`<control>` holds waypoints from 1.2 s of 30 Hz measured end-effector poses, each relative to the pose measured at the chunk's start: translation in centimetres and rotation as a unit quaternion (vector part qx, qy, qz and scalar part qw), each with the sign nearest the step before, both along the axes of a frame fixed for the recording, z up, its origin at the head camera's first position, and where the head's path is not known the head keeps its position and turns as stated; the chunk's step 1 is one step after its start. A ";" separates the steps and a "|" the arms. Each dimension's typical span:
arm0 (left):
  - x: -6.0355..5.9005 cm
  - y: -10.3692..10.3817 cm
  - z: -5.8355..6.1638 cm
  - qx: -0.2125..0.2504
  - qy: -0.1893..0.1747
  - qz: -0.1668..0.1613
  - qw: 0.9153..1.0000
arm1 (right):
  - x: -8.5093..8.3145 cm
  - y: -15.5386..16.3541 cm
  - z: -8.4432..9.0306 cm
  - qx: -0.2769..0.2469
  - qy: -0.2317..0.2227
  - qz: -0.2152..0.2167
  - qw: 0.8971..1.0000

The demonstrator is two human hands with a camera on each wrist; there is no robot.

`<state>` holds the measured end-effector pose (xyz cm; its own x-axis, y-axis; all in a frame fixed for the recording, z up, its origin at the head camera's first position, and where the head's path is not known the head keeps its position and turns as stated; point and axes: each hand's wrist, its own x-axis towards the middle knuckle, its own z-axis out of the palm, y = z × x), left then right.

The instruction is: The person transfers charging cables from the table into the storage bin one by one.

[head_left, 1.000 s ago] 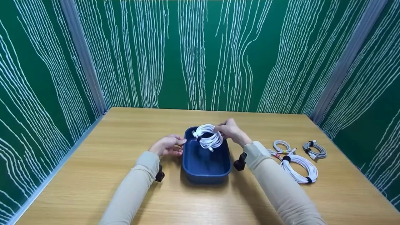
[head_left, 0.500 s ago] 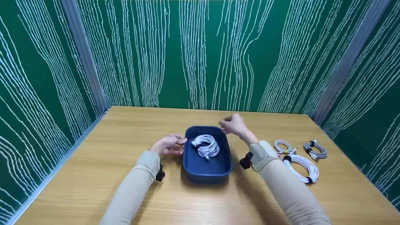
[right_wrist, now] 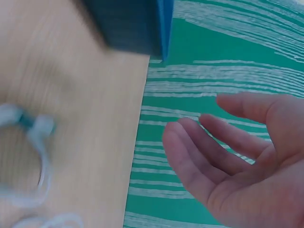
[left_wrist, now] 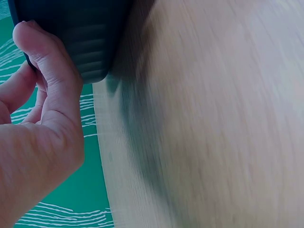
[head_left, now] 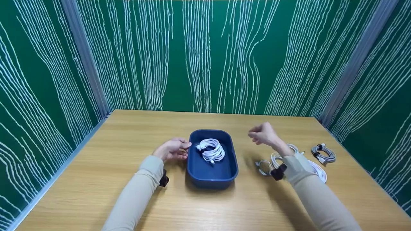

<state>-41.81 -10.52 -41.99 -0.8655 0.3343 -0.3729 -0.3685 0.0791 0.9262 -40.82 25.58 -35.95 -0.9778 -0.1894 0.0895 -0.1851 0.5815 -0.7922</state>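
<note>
One white cable coil in the blue tray, right hand empty above the worktop

The left hand (head_left: 170,149) rests curled against the blue tray (head_left: 212,175) at its 9 o'clock wall, thumb on the ribbed side. The white cable coil (head_left: 211,149) lies inside, toward 12 o'clock. The right hand (head_left: 263,133) hangs in the air at the tray's 3 o'clock, fingers loosely bent, holding nothing (the wrist view shows a bare palm). Beyond it lie more bundled cables (head_left: 322,153), partly hidden by the sleeve. My guess at the risk: the sleeve could drag those loose coils and tangle them, or a bump could shove the tray.
</note>
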 end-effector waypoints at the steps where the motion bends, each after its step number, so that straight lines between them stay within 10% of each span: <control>1: 0.0 0.0 0.0 0.001 -0.001 0.000 1.000 | 0.1 0.5 -0.2 0.014 0.004 0.007 1.000; 13: -0.2 0.0 0.1 0.009 -0.004 0.004 1.000 | 1.5 4.6 -3.2 0.158 0.001 0.077 0.984; 26: -0.1 -0.2 -0.4 0.016 -0.008 0.002 1.000 | 1.8 4.4 -6.0 0.258 0.139 0.138 0.946; 36: 0.0 -0.1 -0.2 0.016 -0.009 0.003 1.000 | 1.8 4.5 -6.4 0.269 0.180 0.139 0.936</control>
